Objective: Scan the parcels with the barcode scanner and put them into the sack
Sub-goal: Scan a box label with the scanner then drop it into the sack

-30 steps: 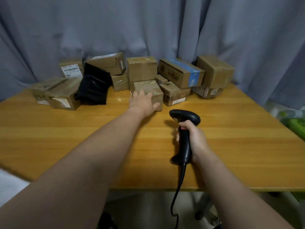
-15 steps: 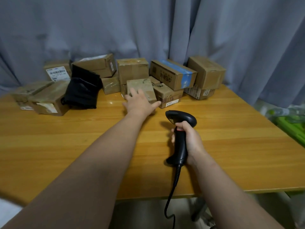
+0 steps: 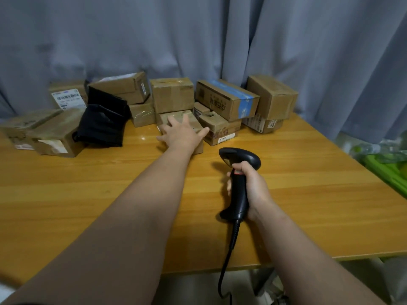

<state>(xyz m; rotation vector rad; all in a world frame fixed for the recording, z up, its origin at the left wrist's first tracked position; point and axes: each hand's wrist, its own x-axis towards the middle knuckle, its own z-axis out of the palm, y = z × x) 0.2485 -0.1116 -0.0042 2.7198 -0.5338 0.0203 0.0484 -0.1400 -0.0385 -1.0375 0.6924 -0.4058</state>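
Since nothing looks scanned or bagged yet, I'd call this the very start of a cycle: picking the first box off the pile. On the wooden table (image 3: 308,183), the left hand (image 3: 182,134) is stretched out to the middle of the frame and laid on top of the small parcel (image 3: 164,118) at the front of the stack. The fingers are spread and fairly straight, with the thumb out toward the box's right edge. It's touching the box, and I don't see a real grip on it yet.

The right hand (image 3: 251,186) sits lower and right of centre, wrapped fully round the handle of the barcode scanner (image 3: 239,188). The scanner head points up and left toward the boxes, and its cable (image 3: 226,260) trails off the near table edge.

The other parcels are bunched along the back against the grey curtain (image 3: 220,40), including one with blue tape (image 3: 224,100) just right of centre. The black sack (image 3: 101,126) is slumped among them at centre-left, leaning on the boxes there.

My guess at the next move: close the fingers round that small box and pull it clear of its neighbours. Then turn it until a label faces the scanner. I can't see a label on it from here, so some rotating may be needed. The sack looks collapsed too, so its mouth probably needs opening before anything drops in.
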